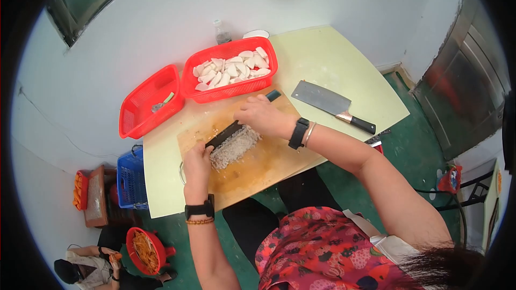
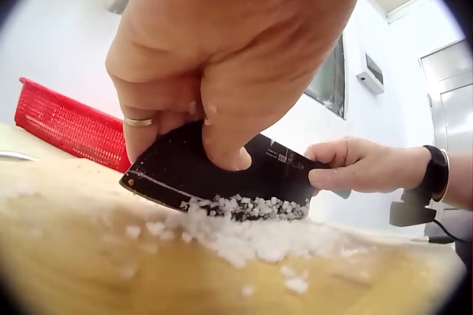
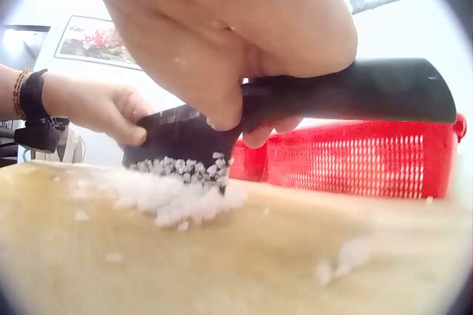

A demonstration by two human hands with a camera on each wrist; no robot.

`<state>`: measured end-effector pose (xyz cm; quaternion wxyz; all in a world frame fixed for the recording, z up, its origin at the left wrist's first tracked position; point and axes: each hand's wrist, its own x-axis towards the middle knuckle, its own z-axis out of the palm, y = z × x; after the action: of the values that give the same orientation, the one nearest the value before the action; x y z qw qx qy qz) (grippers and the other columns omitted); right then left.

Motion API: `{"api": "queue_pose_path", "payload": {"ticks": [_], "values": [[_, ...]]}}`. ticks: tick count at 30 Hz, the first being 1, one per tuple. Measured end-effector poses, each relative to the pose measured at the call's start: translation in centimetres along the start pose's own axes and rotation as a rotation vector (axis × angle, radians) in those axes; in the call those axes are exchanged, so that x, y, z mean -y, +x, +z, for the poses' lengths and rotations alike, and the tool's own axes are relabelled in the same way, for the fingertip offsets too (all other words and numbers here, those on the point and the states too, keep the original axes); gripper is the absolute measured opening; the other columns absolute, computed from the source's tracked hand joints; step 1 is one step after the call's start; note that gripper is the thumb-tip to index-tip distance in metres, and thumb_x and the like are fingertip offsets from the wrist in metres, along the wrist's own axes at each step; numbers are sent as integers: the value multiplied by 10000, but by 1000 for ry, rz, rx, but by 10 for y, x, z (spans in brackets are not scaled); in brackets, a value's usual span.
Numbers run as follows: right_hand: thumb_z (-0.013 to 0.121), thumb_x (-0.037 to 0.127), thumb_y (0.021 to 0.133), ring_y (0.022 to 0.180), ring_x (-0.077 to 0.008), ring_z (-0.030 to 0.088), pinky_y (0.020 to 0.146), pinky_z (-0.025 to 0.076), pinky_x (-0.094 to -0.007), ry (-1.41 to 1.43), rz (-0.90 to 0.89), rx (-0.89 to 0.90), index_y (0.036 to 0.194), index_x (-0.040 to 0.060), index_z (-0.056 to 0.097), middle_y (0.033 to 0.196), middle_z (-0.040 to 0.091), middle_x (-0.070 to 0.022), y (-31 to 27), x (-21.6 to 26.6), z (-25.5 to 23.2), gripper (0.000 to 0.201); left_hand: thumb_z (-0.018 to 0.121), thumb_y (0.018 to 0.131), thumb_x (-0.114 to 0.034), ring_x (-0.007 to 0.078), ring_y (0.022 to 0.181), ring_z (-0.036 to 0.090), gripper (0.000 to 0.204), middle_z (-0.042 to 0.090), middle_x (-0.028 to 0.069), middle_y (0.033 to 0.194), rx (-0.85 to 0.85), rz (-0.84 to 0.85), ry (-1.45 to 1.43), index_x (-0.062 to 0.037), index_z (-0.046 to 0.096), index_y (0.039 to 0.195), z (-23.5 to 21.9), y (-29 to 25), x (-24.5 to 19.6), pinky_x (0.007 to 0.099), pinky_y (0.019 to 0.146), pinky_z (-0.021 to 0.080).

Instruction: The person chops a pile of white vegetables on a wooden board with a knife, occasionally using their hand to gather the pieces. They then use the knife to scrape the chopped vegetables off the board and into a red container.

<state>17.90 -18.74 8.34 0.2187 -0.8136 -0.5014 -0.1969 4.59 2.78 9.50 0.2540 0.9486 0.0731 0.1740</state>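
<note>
A black-bladed kitchen knife [image 2: 222, 171] is held by both hands over the wooden cutting board [image 1: 236, 185]. My left hand [image 1: 198, 164] pinches the blade near its tip end, thumb flat on the near face. At the other end, my right hand [image 1: 263, 114] grips the knife where blade and handle meet; the dark handle [image 3: 355, 92] sticks out past it. The blade's edge stands low along a heap of finely chopped white bits [image 1: 236, 147]. Some bits cling to the blade's face, and a few lie scattered on the board.
Behind the board stand a red basket of white chunks [image 1: 231, 67] and another red basket [image 1: 140, 108] with a few small items. A cleaver [image 1: 322, 99] lies at the right on the pale table [image 1: 365, 70]. A seated person [image 1: 88, 268] is at lower left, beside a red tub [image 1: 145, 251].
</note>
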Motion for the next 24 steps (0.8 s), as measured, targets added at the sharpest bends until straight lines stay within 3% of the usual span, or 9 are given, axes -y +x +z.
{"api": "queue_pose_path", "payload": {"ticks": [4, 7, 10, 13, 16, 19, 21, 24], "values": [[618, 119, 810, 922, -247, 570, 818, 400, -407, -12, 12, 42, 876, 126, 633, 850, 610, -29, 4, -1, 0, 68, 672, 863, -154, 464, 747, 565, 205, 583, 265, 765, 17, -32, 65, 17, 575, 803, 1, 1, 3, 465, 630, 454], [609, 122, 814, 918, -246, 571, 816, 399, -404, -13, -44, -116, 878, 126, 632, 846, 609, -31, 8, -1, -6, 68, 672, 862, -153, 464, 746, 561, 212, 579, 263, 763, -14, -21, 15, 18, 567, 795, -1, 3, 3, 466, 629, 453], [573, 145, 830, 904, -249, 580, 812, 378, -404, -29, 8, -5, 866, 134, 631, 851, 617, -46, 2, -1, 10, 70, 667, 867, -162, 463, 742, 560, 215, 582, 263, 764, 57, -46, 43, 19, 570, 801, -1, 3, 6, 464, 629, 453], [572, 137, 828, 915, -248, 578, 815, 379, -400, -24, -8, 66, 879, 137, 637, 855, 620, -50, 9, 1, -7, 83, 659, 873, -169, 461, 738, 562, 219, 588, 262, 765, 35, -27, 18, 20, 574, 805, 1, 4, 13, 464, 629, 453], [586, 106, 829, 916, -242, 570, 822, 394, -401, -34, -45, -22, 897, 133, 635, 848, 611, -29, 11, 0, -5, 88, 654, 875, -168, 459, 743, 567, 216, 592, 264, 768, -9, -27, -28, 23, 576, 810, 0, 3, 8, 465, 632, 455], [599, 124, 832, 919, -241, 570, 825, 391, -404, -43, 7, 63, 890, 132, 635, 846, 611, -22, 10, -1, 8, 69, 654, 873, -162, 460, 750, 569, 205, 593, 265, 768, 20, -53, 18, 22, 580, 818, -2, 5, 9, 465, 634, 456], [605, 129, 835, 922, -243, 570, 820, 390, -405, -29, -28, 22, 885, 132, 635, 845, 612, -21, 12, -1, 2, 59, 653, 873, -159, 460, 750, 570, 197, 594, 267, 769, 46, -52, 67, 21, 586, 827, -8, 5, 4, 462, 634, 458], [613, 133, 833, 924, -242, 570, 810, 388, -403, -34, -11, 39, 877, 133, 636, 843, 612, -24, 15, 1, 2, 49, 651, 875, -157, 459, 732, 565, 199, 592, 267, 759, -29, 25, -54, 22, 581, 825, -4, 6, 10, 457, 632, 456]]}}
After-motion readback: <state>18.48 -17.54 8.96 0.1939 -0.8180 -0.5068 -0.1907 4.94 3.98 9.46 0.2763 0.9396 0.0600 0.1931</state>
